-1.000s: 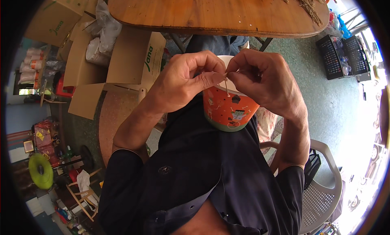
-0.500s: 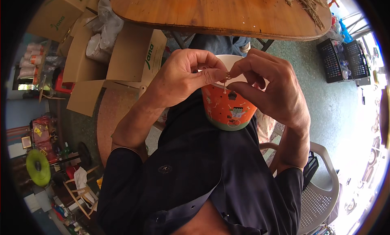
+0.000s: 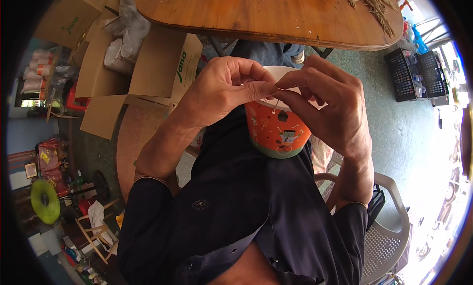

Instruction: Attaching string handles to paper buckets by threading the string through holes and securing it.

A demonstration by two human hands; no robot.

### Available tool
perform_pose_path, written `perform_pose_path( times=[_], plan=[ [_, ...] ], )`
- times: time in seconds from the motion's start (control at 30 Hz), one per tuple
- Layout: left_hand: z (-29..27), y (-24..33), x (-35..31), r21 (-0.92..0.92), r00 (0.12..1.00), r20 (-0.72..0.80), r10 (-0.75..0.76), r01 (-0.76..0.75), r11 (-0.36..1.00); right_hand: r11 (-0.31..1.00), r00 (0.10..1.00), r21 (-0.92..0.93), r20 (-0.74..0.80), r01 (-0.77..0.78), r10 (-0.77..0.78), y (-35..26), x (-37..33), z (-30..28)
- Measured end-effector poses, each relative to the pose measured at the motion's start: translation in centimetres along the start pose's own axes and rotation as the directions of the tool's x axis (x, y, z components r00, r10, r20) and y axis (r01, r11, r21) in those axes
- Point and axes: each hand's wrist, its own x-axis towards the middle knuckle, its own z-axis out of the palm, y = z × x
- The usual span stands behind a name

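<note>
On the lap sits a round orange bucket, maybe plastic, with a green bottom [image 3: 271, 129]. Above its rim, the left hand [image 3: 227, 95] pinches a thin, pale string [image 3: 276, 105]. The right hand's [image 3: 329, 106] tips are close; I can't tell if they hold it. Being thin, the string might slip. A bump could tip the bucket.

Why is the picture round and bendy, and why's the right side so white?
In the head view, the fisheye lens bends straight edges and leaves black corners; at the head view's right, bright glare washes out things below the black crates; mid head view, the orange bucket shows clearly.
</note>
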Motion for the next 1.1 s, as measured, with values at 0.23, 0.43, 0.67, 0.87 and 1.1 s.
perform_pose_path(
  times=[0.23, 0.43, 0.67, 0.87, 1.1],
  plan=[
    [-0.5, -0.3, 0.3, -0.054, 1.000, 0.008, -0.018, 0.018, 0.998, 0.988, 0.996, -0.132, -0.018, 0.079, -0.082, 0.1, 0.1, 0.1],
    [-0.4, 0.0, 0.1, -0.040, 1.000, 0.009, -0.022, 0.022, 0.999, 0.984, 0.996, -0.155, 0.018, 0.089, -0.087, 0.2, 0.2, 0.0],
    [0.3, 0.7, -0.1, 0.160, 0.996, 0.084, -0.038, 0.024, 0.987, 0.999, 0.998, -0.025, 0.059, -0.036, 0.038, 0.8, 0.1, -1.8],
    [-0.2, 0.7, -0.3, 0.251, 0.984, 0.173, 0.039, -0.082, 0.965, 0.995, 0.989, -0.010, 0.111, -0.095, 0.096, 0.5, 0.0, -2.6],
    [1.2, 1.0, 0.0, 0.360, 0.992, 0.107, 0.067, -0.101, 0.928, 0.995, 0.989, 0.027, 0.118, -0.093, 0.089, 0.8, 0.0, -2.4]
  ],
)
